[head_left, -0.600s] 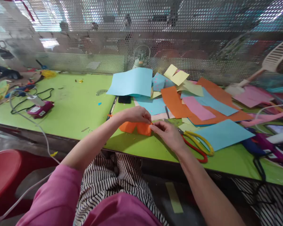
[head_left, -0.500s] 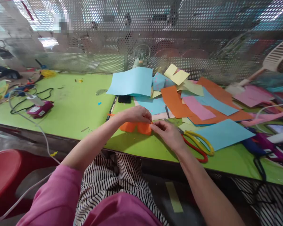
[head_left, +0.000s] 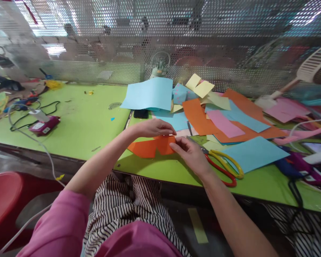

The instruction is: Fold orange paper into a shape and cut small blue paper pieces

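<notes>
An orange paper piece (head_left: 146, 148) with a notch in its near edge lies on the green table in front of me. My left hand (head_left: 157, 128) rests over its far edge, palm down, with the fingers stretched out. The right end of the paper is pinched between the thumb and fingers of my right hand (head_left: 188, 151). Scissors (head_left: 224, 166) with one yellow and one red handle lie just right of my right hand, their blades partly hidden behind it.
Blue sheets (head_left: 151, 93), orange sheets (head_left: 199, 116) and a pink strip (head_left: 226, 123) are heaped beyond my hands. A purple box (head_left: 45, 125) with a cable lies at the left. A white fan (head_left: 314, 64) stands at the right, a red stool (head_left: 5, 200) at lower left.
The fingers of my left hand have opened from a pinch and lie flatter. More of the orange paper shows, spread further to the left. My right hand stays at its right end.
</notes>
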Demonstrator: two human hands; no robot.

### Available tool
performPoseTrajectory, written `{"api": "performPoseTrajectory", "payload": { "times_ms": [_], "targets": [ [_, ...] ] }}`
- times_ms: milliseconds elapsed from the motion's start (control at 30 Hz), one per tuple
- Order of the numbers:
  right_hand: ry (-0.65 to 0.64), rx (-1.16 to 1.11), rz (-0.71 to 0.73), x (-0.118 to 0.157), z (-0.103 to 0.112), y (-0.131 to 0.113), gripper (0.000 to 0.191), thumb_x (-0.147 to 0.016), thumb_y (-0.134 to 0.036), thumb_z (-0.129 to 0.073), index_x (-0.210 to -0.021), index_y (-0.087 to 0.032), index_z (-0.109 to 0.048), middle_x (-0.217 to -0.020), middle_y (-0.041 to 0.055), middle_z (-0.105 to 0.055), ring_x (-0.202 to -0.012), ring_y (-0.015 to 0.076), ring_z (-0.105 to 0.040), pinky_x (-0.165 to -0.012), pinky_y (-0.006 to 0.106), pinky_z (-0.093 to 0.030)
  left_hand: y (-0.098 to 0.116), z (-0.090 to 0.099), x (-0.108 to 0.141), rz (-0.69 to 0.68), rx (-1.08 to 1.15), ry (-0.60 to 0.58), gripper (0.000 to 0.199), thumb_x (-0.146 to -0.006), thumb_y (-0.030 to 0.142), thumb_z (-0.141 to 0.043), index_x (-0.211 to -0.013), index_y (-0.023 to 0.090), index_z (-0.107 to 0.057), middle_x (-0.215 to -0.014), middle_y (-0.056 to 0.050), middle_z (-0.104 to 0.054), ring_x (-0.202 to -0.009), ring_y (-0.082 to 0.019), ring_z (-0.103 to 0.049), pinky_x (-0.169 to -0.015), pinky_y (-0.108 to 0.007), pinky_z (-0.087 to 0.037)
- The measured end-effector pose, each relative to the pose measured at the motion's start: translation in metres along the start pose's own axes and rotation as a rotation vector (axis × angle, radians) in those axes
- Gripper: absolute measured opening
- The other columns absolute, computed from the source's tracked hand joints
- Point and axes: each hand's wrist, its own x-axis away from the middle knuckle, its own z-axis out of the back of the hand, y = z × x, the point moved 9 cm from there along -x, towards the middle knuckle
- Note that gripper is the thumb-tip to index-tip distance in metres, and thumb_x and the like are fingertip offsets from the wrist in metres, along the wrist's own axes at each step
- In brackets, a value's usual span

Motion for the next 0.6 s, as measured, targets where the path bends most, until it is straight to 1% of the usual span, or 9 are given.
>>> {"api": "performPoseTrajectory", "payload": {
  "times_ms": [67, 167, 233, 300, 467, 600],
  "targets": [
    [-0.011, 0.006, 0.005, 0.001, -0.001, -0.003, 0.029, -0.085, -0.051, -0.061, -0.085, -0.022, -0.063, -0.078, 0.0007, -0.064, -0.071, 0.017, -0.057, -0.066, 0.03, -0.046, 0.002, 0.001, 0.001, -0.042, 0.042, -0.01, 0.031, -0.092, 0.03, -0.051, -0.112, 0.018, -0.071, -0.107, -0.005, -0.074, -0.094, -0.014, -0.064, -0.084, -0.025, -0.045],
    [-0.014, 0.032, 0.013, 0.003, -0.001, -0.01, 0.027, -0.085, -0.05, -0.061, -0.082, -0.023, -0.061, -0.076, 0.0002, -0.063, -0.071, 0.0172, -0.056, -0.067, 0.03, -0.045, 0.0, 0.001, 0.001, -0.037, 0.07, -0.015, 0.027, -0.087, 0.027, -0.056, -0.105, 0.016, -0.073, -0.098, -0.006, -0.076, -0.087, -0.014, -0.065, -0.077, -0.024, -0.046],
    [-0.023, 0.056, 0.019, 0.005, -0.002, -0.015, 0.026, -0.086, -0.049, -0.06, -0.08, -0.023, -0.061, -0.075, 0.0004, -0.063, -0.07, 0.0176, -0.056, -0.066, 0.03, -0.044, -0.002, 0.0, 0.0, -0.022, 0.064, -0.013, 0.026, -0.085, 0.026, -0.057, -0.102, 0.015, -0.073, -0.093, -0.006, -0.075, -0.082, -0.013, -0.065, -0.072, -0.023, -0.046],
    [-0.029, 0.079, 0.023, 0.006, -0.003, -0.02, 0.027, -0.087, -0.048, -0.058, -0.078, -0.024, -0.061, -0.074, 0.0006, -0.063, -0.069, 0.018, -0.056, -0.065, 0.03, -0.043, -0.002, 0.0, 0.0, -0.018, 0.051, -0.013, 0.024, -0.084, 0.026, -0.058, -0.099, 0.015, -0.073, -0.09, -0.004, -0.075, -0.079, -0.012, -0.064, -0.07, -0.023, -0.046],
    [-0.019, 0.128, 0.033, 0.007, -0.004, -0.025, 0.028, -0.087, -0.049, -0.057, -0.077, -0.024, -0.062, -0.073, 0.0007, -0.065, -0.067, 0.0183, -0.055, -0.061, 0.029, -0.04, 0.001, 0.0, 0.002, -0.018, 0.015, 0.003, 0.023, -0.083, 0.028, -0.059, -0.095, 0.016, -0.074, -0.089, -0.004, -0.075, -0.078, -0.013, -0.064, -0.071, -0.025, -0.045],
    [-0.016, 0.16, 0.033, 0.007, -0.005, -0.026, 0.026, -0.087, -0.046, -0.058, -0.073, -0.024, -0.061, -0.068, -0.0001, -0.063, -0.061, 0.017, -0.052, -0.057, 0.029, -0.037, 0.005, 0.0, 0.003, -0.012, -0.068, 0.013, 0.022, -0.079, 0.024, -0.059, -0.094, 0.016, -0.074, -0.088, -0.004, -0.075, -0.079, -0.014, -0.064, -0.07, -0.025, -0.044]
  ]
}}
